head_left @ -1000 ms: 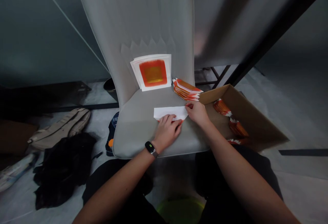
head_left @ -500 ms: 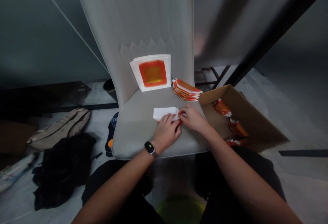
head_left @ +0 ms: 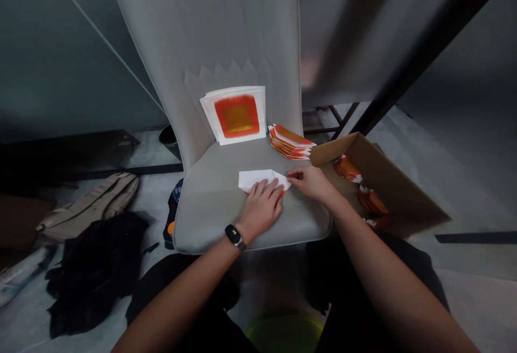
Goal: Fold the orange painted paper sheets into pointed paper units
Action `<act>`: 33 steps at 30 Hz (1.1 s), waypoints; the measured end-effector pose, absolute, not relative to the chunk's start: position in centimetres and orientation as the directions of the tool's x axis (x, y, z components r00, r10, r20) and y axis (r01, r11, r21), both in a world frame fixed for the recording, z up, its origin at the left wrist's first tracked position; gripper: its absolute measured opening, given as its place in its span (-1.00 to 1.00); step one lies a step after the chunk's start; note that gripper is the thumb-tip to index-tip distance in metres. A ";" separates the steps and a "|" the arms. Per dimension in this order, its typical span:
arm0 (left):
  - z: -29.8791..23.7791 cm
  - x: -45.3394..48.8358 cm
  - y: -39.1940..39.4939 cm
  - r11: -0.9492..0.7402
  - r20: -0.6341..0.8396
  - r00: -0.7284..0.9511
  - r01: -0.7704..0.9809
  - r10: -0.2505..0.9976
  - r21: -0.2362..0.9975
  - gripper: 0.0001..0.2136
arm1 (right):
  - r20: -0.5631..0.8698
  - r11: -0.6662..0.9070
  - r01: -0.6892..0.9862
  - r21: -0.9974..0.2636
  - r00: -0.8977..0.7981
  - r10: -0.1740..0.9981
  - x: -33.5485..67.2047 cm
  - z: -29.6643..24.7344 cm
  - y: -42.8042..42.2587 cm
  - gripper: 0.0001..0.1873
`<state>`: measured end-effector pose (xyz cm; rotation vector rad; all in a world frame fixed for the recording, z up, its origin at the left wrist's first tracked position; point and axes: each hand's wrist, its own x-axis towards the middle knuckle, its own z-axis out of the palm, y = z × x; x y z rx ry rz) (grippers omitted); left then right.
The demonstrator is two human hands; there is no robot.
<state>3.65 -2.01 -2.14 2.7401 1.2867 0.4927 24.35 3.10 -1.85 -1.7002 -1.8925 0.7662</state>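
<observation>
Your left hand (head_left: 260, 207) lies flat on a folded white sheet (head_left: 258, 179), grip apart; right hand (head_left: 311, 183) open at its tip — folded stack (head_left: 290, 142) done, flat printed sheets (head_left: 236, 116) left.

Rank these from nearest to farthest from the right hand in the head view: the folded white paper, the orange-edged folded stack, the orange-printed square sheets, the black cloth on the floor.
1. Folded white paper: on the seat, at the fingertips of the right hand.
2. Orange-edged folded stack: at the back of the seat, beyond the hand.
3. Orange-printed square sheets: against the backrest, farther left.
4. Black cloth: on the floor, left of the chair.
</observation>
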 end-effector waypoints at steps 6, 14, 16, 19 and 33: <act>-2.4 3.7 -2.1 -0.610 0.270 0.553 0.759 0.788 0.226 -0.60 | -0.061 -0.016 0.654 -0.756 -0.046 0.997 24.7 -2.4 3.3 -0.81; -2.5 3.6 -2.0 -0.633 0.269 0.580 0.749 0.769 0.193 -0.60 | -0.047 -0.033 0.641 -0.767 -0.004 0.999 24.6 -2.0 3.3 -0.75; -2.4 3.7 -2.0 -0.630 0.267 0.578 0.753 0.771 0.191 -0.61 | -0.027 -0.072 0.662 -0.746 0.078 0.997 24.1 -2.3 3.2 -0.86; -2.2 3.7 -2.1 -0.626 0.258 0.577 0.758 0.775 0.184 -0.61 | 0.044 -0.040 0.713 -0.700 0.099 0.994 23.1 -2.7 2.8 -0.89; -1.9 3.6 -2.0 -0.622 0.242 0.577 0.757 0.780 0.201 -0.62 | 0.316 0.235 0.817 -0.526 -0.068 0.946 22.1 -3.4 1.8 -0.85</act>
